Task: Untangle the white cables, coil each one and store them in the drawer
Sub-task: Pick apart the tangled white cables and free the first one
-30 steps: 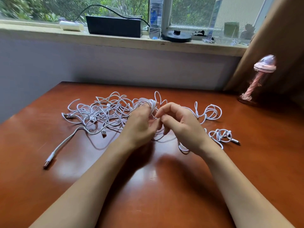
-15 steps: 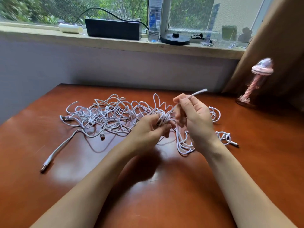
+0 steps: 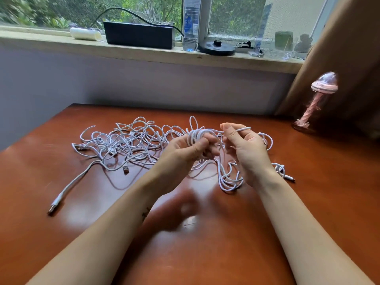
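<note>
A bunch of white cable loops (image 3: 197, 134) is clamped in the left hand (image 3: 189, 148); a free cable end (image 3: 243, 129) is pinched between thumb and forefinger of the right hand (image 3: 245, 150), close alongside. The rest of the tangle (image 3: 127, 140) is spread on the desk (image 3: 205, 254), mostly left of the hands; no drawer seen. Risk: knot gets cinched if the end is pulled while the bunch is squeezed. USB plug (image 3: 125, 169) could be snagged, pile dragged.

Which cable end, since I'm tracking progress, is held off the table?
The thin end pinched by the right hand; all others lie on the table.
</note>
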The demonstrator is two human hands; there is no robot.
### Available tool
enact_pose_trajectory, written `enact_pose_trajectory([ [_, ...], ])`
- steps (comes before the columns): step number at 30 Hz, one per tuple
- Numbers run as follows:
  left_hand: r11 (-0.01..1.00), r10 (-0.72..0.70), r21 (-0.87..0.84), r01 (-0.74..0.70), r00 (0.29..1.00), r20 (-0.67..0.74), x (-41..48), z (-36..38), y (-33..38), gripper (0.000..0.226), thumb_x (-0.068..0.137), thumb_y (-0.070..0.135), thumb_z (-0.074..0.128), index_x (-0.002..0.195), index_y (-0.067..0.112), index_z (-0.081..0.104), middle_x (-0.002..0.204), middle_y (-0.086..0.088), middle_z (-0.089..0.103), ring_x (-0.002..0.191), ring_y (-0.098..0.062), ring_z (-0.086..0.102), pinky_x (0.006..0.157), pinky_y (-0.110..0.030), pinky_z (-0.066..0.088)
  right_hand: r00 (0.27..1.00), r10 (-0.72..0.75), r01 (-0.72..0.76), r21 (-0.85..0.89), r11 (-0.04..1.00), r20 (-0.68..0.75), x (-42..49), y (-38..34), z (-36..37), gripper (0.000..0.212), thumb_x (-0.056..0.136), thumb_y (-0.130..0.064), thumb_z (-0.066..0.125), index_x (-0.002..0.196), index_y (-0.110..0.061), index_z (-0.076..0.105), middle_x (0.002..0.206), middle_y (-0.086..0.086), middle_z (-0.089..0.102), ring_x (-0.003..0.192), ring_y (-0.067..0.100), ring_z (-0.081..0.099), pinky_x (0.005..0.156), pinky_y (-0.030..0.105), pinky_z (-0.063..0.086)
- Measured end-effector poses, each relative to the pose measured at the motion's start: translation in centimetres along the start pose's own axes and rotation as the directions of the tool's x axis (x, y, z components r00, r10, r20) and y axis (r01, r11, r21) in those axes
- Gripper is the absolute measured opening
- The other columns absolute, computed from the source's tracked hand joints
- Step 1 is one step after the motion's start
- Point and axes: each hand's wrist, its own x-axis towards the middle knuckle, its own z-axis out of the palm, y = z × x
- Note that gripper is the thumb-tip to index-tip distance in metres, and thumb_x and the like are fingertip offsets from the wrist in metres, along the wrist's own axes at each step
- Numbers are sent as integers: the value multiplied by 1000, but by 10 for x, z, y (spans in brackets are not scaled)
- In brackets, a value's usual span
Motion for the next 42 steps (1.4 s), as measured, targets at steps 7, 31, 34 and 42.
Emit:
enact_pose_trajectory([
  [7,953,-49,-304,4,989,-141,4,-3,13,33,93,19,50,120,4,63,117,-9,73,98,-15,70,92,-25,55,979,-11,42,-148,988,203,-11,8,11,9,94,-8,69,97,-11,76,78,0,74,66,5,62,62,17,50],
  [31,832,-186,-554,-19,932,-312,5,-17,18,35,96,27,53,64,22,40,55,6,25,54,-13,19,60,-26,26,942,83,27,-320,947,325,-24,20,29,17,94,9,49,96,-7,55,83,8,76,66,17,65,60,24,50],
  [34,865,-161,-502,-16,938,-308,5,-13,18,45,100,22,49,59,24,30,48,5,19,47,-13,18,55,-27,23,950,115,-3,-358,934,291,-24,22,29,9,88,-8,49,94,-14,52,71,0,65,55,9,50,58,27,39],
  [42,957,-135,-288,26,922,-363,6,-10,13,51,101,20,49,57,25,23,51,2,10,49,-16,8,57,-33,12,938,99,44,-398,916,331,-17,20,26,31,94,-53,56,106,-25,60,60,-19,53,54,-1,46,58,19,35],
])
